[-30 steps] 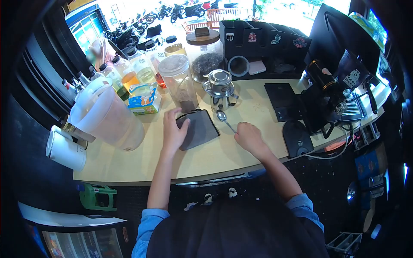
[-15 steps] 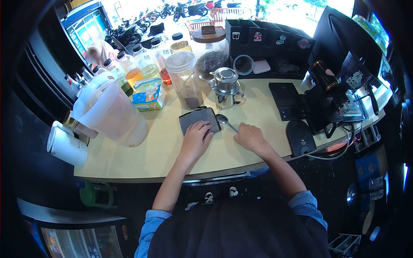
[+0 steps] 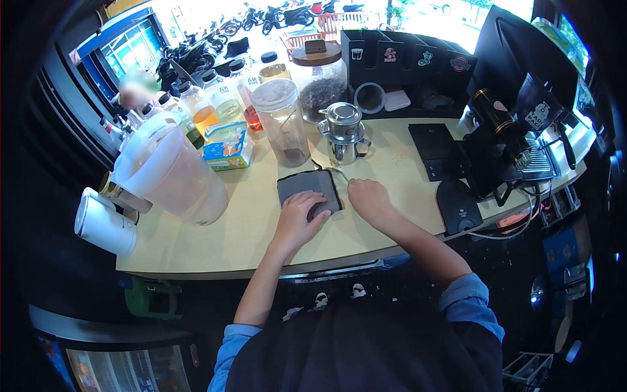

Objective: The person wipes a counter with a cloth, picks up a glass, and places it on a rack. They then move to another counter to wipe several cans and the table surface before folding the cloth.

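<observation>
A dark grey folded cloth (image 3: pixel 297 183) with black edges lies flat on the counter. My left hand (image 3: pixel 302 212) rests on its lower part, fingers stretched over the top. To the right, my right hand (image 3: pixel 371 201) is closed on a metal spoon (image 3: pixel 342 174), whose handle points up and left toward the cloth's upper right corner. The spoon's bowl is hard to make out there. Just behind stands a metal drip coffee filter (image 3: pixel 343 123) on top of a small steel jug (image 3: pixel 341 152). Left of these is a tall lidded clear canister (image 3: pixel 282 127) with brown powder at its bottom.
On the left stand a large translucent pitcher (image 3: pixel 176 176), a white canister (image 3: pixel 108 222) and a tissue pack (image 3: pixel 227 150). Syrup bottles and a wood-lidded jar (image 3: pixel 321 85) line the back. Right are black scales (image 3: pixel 434 150), a black pad (image 3: pixel 457 206) and a coffee grinder (image 3: pixel 496 124).
My right hand has moved slightly up and left with the spoon, bringing it against the cloth's upper right edge. The cloth sits slightly lower and farther right, with my left hand still on it.
</observation>
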Demonstrator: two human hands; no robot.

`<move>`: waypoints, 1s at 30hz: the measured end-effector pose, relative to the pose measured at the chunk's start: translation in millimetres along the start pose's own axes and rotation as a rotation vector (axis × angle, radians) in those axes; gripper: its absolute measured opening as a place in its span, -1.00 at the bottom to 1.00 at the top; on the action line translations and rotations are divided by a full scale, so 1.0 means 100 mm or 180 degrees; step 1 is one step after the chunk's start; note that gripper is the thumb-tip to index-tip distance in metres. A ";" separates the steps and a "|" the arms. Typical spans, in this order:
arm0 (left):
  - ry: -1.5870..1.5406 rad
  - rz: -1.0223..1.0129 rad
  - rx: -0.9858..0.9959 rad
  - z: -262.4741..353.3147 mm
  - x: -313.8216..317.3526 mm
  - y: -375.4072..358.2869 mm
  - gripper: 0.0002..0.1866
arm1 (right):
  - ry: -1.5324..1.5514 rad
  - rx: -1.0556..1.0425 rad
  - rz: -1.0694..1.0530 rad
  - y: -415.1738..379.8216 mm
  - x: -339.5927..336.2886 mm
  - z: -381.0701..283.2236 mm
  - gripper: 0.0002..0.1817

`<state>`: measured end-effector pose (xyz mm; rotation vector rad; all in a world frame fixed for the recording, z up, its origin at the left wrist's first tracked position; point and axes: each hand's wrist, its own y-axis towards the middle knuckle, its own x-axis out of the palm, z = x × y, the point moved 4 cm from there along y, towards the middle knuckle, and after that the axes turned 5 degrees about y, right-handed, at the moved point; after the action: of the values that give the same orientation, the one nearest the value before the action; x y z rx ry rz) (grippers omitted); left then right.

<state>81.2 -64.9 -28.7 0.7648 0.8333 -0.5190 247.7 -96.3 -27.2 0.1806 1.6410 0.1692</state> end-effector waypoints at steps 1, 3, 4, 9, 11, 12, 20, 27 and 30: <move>-0.0035 0.0018 -0.0040 -0.03 0.02 -0.02 -0.67 | -0.0161 -0.0059 0.0055 0.01 0.00 -0.02 -0.91; -0.0074 0.0033 -0.0086 -0.05 0.03 -0.03 -0.65 | -0.0192 -0.0029 0.0070 0.03 0.03 -0.03 -0.92; -0.0090 0.0027 -0.0093 -0.06 0.04 -0.03 -0.65 | -0.0225 -0.0008 0.0086 0.04 0.04 -0.03 -0.92; -0.0134 0.0044 -0.0085 -0.07 0.03 -0.03 -0.65 | -0.0221 0.0141 -0.0022 0.06 0.05 -0.08 -0.90; -0.0250 0.0036 -0.0116 -0.08 0.03 -0.03 -0.68 | -0.0303 0.0157 0.0000 0.03 -0.04 -0.13 -0.86; -0.0249 0.0043 -0.0118 -0.08 0.03 -0.03 -0.68 | -0.0097 0.0019 0.0040 0.01 -0.14 -0.18 -0.82; 0.0503 -0.0015 -0.0331 -0.01 -0.02 -0.17 -0.49 | 0.0570 -0.1047 0.0396 -0.25 0.19 -0.44 -0.44; 0.0996 -0.0505 -0.0735 -0.19 0.15 -0.26 -0.36 | 0.0654 -0.0946 0.0209 -0.17 0.44 -0.49 -0.40; 0.1034 -0.0495 -0.0693 -0.24 0.16 -0.24 -0.36 | 0.0741 -0.0908 0.0164 -0.17 0.41 -0.48 -0.40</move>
<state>62.7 -63.2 -61.8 0.5930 1.2373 -0.4378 196.1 -104.0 -67.3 -0.0159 1.8223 0.4750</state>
